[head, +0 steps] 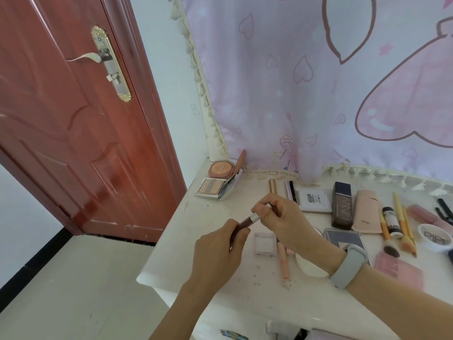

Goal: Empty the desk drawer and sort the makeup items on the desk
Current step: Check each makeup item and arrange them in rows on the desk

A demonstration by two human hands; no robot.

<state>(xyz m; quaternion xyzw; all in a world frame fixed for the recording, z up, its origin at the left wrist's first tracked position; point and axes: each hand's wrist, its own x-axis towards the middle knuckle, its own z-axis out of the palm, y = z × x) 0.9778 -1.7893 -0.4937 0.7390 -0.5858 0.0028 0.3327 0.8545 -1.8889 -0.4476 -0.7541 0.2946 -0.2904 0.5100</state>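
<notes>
Both hands meet over the white desk [196,241]. My left hand [218,251] grips the dark red tube of a lip gloss [247,220] with a silver collar. My right hand [282,219] pinches its cap end, a grey band on that wrist. Under the hands lie a small clear square case [264,244], a pink pencil [283,263] and a white sponge [308,268]. Two open compacts, a round peach one [220,168] and a rectangular one [213,188], sit at the desk's far left corner. Part of the open drawer [294,333] shows at the bottom edge.
To the right lie a white palette [313,198], a dark foundation bottle [342,207], a pink tube [367,212], several brushes [402,229], a grey palette [343,238], a white jar [435,236] and a pink box [399,268]. A pink curtain [318,82] hangs behind; a red door [73,119] stands left.
</notes>
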